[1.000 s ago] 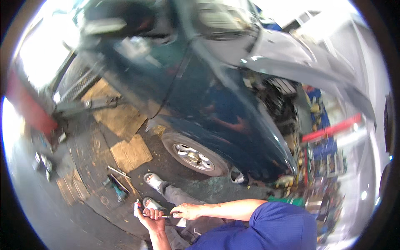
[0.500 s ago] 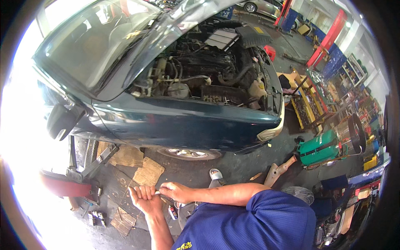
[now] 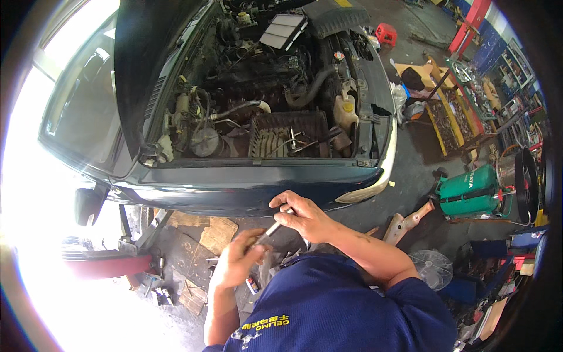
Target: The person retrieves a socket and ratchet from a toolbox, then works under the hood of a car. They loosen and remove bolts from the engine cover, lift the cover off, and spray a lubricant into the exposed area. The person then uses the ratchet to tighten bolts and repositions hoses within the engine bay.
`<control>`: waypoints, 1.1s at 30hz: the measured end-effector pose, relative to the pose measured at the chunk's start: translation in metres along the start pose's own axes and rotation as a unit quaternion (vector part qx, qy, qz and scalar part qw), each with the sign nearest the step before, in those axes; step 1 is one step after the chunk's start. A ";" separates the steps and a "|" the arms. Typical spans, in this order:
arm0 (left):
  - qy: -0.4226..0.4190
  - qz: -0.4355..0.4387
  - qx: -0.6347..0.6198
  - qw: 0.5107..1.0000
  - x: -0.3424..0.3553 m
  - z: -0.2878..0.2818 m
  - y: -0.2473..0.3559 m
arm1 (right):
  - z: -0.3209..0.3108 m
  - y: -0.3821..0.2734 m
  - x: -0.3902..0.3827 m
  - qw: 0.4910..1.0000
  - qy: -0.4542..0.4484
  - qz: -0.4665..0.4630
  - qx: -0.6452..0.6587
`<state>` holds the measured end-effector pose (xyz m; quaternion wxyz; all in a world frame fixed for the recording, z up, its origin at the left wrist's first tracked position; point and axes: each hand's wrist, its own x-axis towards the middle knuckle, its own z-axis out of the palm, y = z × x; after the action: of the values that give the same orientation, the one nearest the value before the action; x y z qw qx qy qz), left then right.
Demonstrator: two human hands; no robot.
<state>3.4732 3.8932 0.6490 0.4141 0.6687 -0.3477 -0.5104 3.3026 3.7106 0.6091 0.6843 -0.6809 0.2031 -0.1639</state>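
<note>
Car (image 3: 240, 190): dark green, engine bay (image 3: 252, 82) exposed. Airbox base (image 3: 272, 138): black, at the bay's near edge. Air filter (image 3: 284, 30): pleated, toward its far edge. Right hand (image 3: 305, 220): closed on upper end of slim metal rod (image 3: 270, 230). Left hand (image 3: 234, 262): blurred at lower end, grip cannot be told. Rod: slanted between hands, outside the car's near edge.

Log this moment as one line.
right hand: holds metal rod | left hand: at metal rod's lower end, grip unclear | car: hood raised
</note>
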 end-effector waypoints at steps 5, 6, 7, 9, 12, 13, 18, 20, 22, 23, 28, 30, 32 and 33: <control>-0.150 -0.045 0.064 0.986 0.045 0.027 0.013 | -0.040 -0.009 -0.004 0.996 0.020 -0.062 -0.063; -0.149 -0.035 0.030 0.988 0.051 0.026 0.013 | -0.057 -0.006 0.002 0.999 0.024 -0.008 -0.026; -0.152 -0.023 -0.012 0.988 0.057 0.023 0.012 | -0.075 -0.001 0.011 0.996 0.080 0.043 -0.003; -0.146 0.006 -0.098 0.984 0.066 0.015 0.011 | -0.113 0.012 0.030 0.960 0.213 -0.026 -0.177; -0.123 0.015 -0.234 0.964 0.078 -0.002 0.011 | -0.155 0.046 0.077 0.901 0.215 -0.065 -0.371; -0.102 0.012 -0.232 0.967 0.083 -0.007 0.012 | -0.163 0.061 0.096 0.888 0.188 -0.043 -0.417; -0.039 0.016 -0.206 0.978 0.096 -0.029 0.019 | -0.175 0.146 0.193 0.743 -0.097 0.075 -0.658; -0.005 0.013 -0.203 0.979 0.095 -0.034 0.020 | -0.173 0.180 0.219 0.737 -0.140 0.155 -0.643; 0.024 0.015 -0.231 0.973 0.092 -0.036 0.018 | -0.173 0.207 0.234 0.700 -0.184 0.148 -0.674; 0.060 0.006 -0.239 0.969 0.091 -0.034 0.017 | -0.173 0.216 0.239 0.698 -0.202 0.146 -0.671; 0.148 0.000 -0.288 0.946 0.090 -0.023 0.012 | -0.179 0.221 0.238 0.760 -0.189 0.126 -0.609; 0.147 0.011 -0.302 0.942 0.094 -0.017 0.013 | -0.188 0.206 0.236 0.767 -0.201 0.123 -0.597; 0.177 -0.017 -0.294 0.939 0.101 -0.009 0.017 | -0.193 0.188 0.237 0.795 -0.185 0.121 -0.565; 0.183 -0.018 -0.304 0.935 0.106 -0.006 0.020 | -0.197 0.178 0.238 0.808 -0.170 0.111 -0.552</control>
<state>3.5030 3.7916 0.6260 0.6448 0.5991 -0.0822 -0.4675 3.4004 3.4245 0.4200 0.2301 -0.9338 0.2137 0.1717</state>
